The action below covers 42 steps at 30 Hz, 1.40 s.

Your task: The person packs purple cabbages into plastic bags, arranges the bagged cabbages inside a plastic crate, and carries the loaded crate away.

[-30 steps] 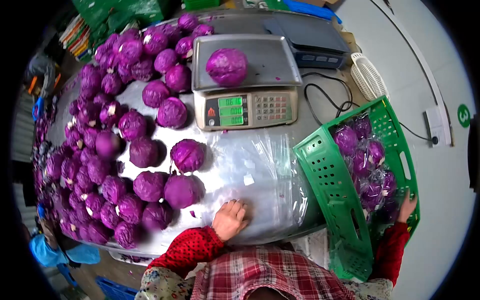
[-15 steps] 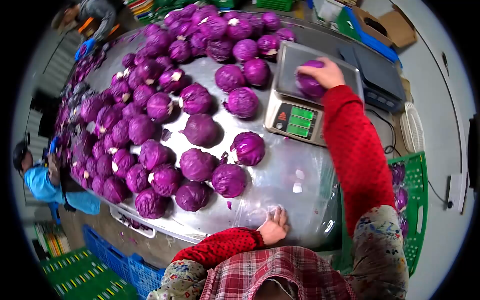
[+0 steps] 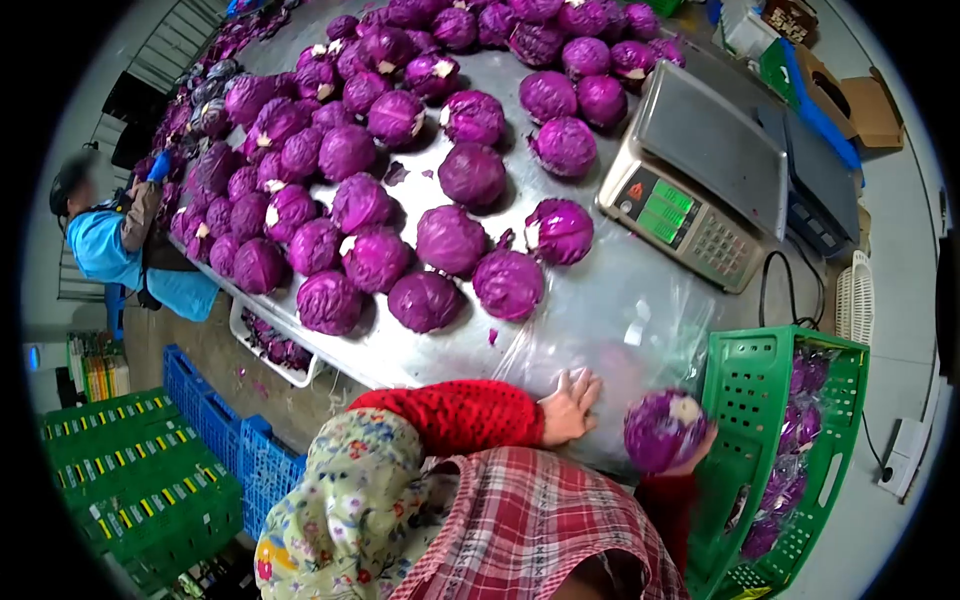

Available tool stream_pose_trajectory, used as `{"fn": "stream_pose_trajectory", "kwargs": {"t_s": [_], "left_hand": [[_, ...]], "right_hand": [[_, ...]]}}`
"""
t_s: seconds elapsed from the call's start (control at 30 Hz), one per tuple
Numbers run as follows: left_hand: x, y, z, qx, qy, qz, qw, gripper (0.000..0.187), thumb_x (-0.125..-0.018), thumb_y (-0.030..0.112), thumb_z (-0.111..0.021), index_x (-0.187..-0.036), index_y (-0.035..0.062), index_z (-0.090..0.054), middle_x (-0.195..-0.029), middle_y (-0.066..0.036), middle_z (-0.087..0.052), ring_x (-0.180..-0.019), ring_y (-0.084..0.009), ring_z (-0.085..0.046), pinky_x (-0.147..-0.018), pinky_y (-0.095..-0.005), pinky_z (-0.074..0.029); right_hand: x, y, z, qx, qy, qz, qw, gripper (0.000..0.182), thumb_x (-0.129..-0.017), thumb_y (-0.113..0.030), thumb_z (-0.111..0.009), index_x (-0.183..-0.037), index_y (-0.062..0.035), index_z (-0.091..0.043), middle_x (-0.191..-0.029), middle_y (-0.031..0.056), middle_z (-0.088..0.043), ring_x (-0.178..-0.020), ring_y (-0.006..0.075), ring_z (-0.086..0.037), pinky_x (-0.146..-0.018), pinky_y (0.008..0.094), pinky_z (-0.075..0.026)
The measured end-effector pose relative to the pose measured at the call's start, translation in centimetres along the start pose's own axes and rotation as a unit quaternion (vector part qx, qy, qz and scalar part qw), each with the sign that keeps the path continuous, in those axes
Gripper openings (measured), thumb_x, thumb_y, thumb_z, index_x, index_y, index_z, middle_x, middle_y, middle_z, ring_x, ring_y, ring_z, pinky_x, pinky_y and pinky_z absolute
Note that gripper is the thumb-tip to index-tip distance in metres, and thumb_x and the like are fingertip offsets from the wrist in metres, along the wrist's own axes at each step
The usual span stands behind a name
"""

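Note:
My right hand [image 3: 703,452] grips a red cabbage [image 3: 662,432] from below and the side, its pale cut stem facing up, close to the table's front edge. My left hand [image 3: 570,408] lies with fingers spread on a stack of clear plastic bags [image 3: 630,318], just left of that cabbage. Beyond the bags is a weighing scale [image 3: 712,140] with a bare metal pan and a lit green display. Many loose red cabbages [image 3: 450,240] cover the metal table to the left and at the back.
A green crate [image 3: 742,400] holding bagged red cabbages [image 3: 785,495] stands at my right. Blue crates [image 3: 265,470] and stacked green crates [image 3: 140,490] are on the floor at left. A co-worker in a blue apron [image 3: 105,250] stands at the table's left side. A black cable [image 3: 770,275] hangs by the scale.
My right hand has lifted the red cabbage off the scale pan and brought it back towards me, beside the bags. My left hand stays on the bags, its fingers now more spread. The view has shifted.

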<state>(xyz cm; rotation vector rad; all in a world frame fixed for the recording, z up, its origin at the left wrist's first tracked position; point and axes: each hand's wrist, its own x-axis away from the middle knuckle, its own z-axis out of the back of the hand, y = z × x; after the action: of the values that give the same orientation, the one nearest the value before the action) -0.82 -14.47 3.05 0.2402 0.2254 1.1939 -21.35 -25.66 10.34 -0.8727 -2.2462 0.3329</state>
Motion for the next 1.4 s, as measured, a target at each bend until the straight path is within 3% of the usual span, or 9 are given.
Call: {"fn": "stream_pose_trajectory", "kwargs": {"t_s": [0.53, 0.63, 0.73, 0.9, 0.97, 1.23, 1.33, 1.37, 1.4], "left_hand": [[0.0, -0.6, 0.8, 0.033, -0.016, 0.032, 0.999, 0.024, -0.082, 0.03, -0.064, -0.1, 0.0163, -0.069, -0.142, -0.022, -0.044, -0.134, -0.0499, -0.036, -0.101, -0.0717, -0.034], [0.9, -0.6, 0.7, 0.01, -0.05, 0.003, 0.999, 0.032, -0.083, 0.027, -0.061, -0.112, 0.0172, -0.068, -0.147, -0.018, -0.042, -0.136, -0.0491, -0.033, -0.103, -0.0713, -0.03], [-0.2, -1.6, 0.9, -0.005, -0.07, 0.003, 0.998, 0.032, -0.084, 0.027, -0.061, -0.114, 0.016, -0.067, -0.147, -0.016, -0.043, -0.137, -0.0472, -0.033, -0.104, -0.0702, -0.03], [-0.5, -2.3, 2.4, 0.016, -0.07, 0.016, 0.997, 0.042, -0.078, 0.031, -0.07, -0.115, 0.0114, -0.063, -0.149, -0.013, -0.04, -0.139, -0.0457, -0.031, -0.105, -0.0686, -0.031], [-0.4, -1.5, 4.1, -0.031, -0.146, 0.002, 0.989, 0.051, -0.078, 0.037, -0.07, -0.121, 0.0112, -0.058, -0.153, -0.013, -0.034, -0.142, -0.0436, -0.027, -0.107, -0.0681, -0.029], [-2.1, -2.1, 2.3, -0.048, -0.03, -0.085, 0.995, 0.044, -0.078, 0.026, -0.068, -0.111, -0.0035, -0.062, -0.143, -0.028, -0.043, -0.135, -0.0468, -0.038, -0.108, -0.0605, -0.035], [-1.1, 0.1, 1.0, 0.025, -0.094, -0.051, 0.994, 0.045, -0.079, 0.022, -0.064, -0.115, -0.006, -0.062, -0.137, -0.029, -0.049, -0.133, -0.0455, -0.042, -0.105, -0.0579, -0.04], [-0.9, -0.1, -1.1, -0.01, -0.056, -0.061, 0.997, 0.044, -0.077, 0.024, -0.065, -0.112, -0.0032, -0.064, -0.135, -0.026, -0.052, -0.13, -0.0438, -0.046, -0.103, -0.0545, -0.043], [-0.8, -0.3, -2.6, -0.053, -0.022, -0.066, 0.996, 0.044, -0.074, 0.026, -0.066, -0.109, -0.0004, -0.067, -0.133, -0.024, -0.055, -0.126, -0.0421, -0.05, -0.1, -0.0512, -0.046]], "right_hand": [[6.5, 8.2, 3.3, 0.067, -0.189, -0.041, 0.979, 0.094, -0.086, -0.064, -0.044, -0.146, 0.007, -0.028, -0.155, 0.0252, -0.027, -0.137, 0.0304, -0.037, -0.111, 0.0455, -0.033], [7.7, 9.4, 1.9, 0.036, -0.149, -0.007, 0.988, 0.084, -0.089, -0.056, -0.033, -0.143, 0.0082, -0.034, -0.145, 0.0263, -0.043, -0.123, 0.0329, -0.052, -0.105, 0.0431, -0.042], [7.3, 10.6, 6.3, 0.03, -0.197, -0.043, 0.979, 0.096, -0.086, -0.065, -0.049, -0.151, -0.0003, -0.021, -0.157, 0.0246, -0.018, -0.134, 0.0402, -0.041, -0.108, 0.0483, -0.04], [8.3, 10.6, 4.7, -0.332, -0.08, -0.138, 0.93, 0.101, -0.086, -0.072, -0.042, -0.147, 0.0059, -0.026, -0.153, 0.0318, -0.023, -0.13, 0.0404, -0.045, -0.105, 0.0494, -0.043], [8.7, 10.6, 3.7, 0.026, -0.108, 0.0, 0.994, 0.104, -0.084, -0.076, -0.038, -0.146, 0.0067, -0.026, -0.15, 0.0321, -0.029, -0.127, 0.0427, -0.048, -0.103, 0.0499, -0.044], [8.3, 10.6, 4.0, 0.019, -0.127, 0.011, 0.992, 0.104, -0.084, -0.077, -0.038, -0.146, 0.0057, -0.028, -0.149, 0.0313, -0.032, -0.125, 0.0444, -0.049, -0.101, 0.051, -0.046], [8.2, 10.2, 7.5, -0.594, -0.057, -0.255, 0.76, 0.085, -0.091, -0.062, -0.036, -0.139, 0.0081, -0.04, -0.142, 0.0291, -0.044, -0.124, 0.0352, -0.052, -0.104, 0.0455, -0.043], [7.8, 11.1, 9.2, -0.32, -0.058, -0.135, 0.936, 0.084, -0.091, -0.061, -0.036, -0.139, 0.0089, -0.04, -0.142, 0.0285, -0.045, -0.125, 0.0345, -0.052, -0.104, 0.0451, -0.043], [7.3, 10.9, 9.5, -0.158, -0.068, -0.082, 0.982, 0.084, -0.091, -0.06, -0.037, -0.138, 0.009, -0.041, -0.142, 0.028, -0.046, -0.124, 0.0341, -0.052, -0.104, 0.0449, -0.043]]}}
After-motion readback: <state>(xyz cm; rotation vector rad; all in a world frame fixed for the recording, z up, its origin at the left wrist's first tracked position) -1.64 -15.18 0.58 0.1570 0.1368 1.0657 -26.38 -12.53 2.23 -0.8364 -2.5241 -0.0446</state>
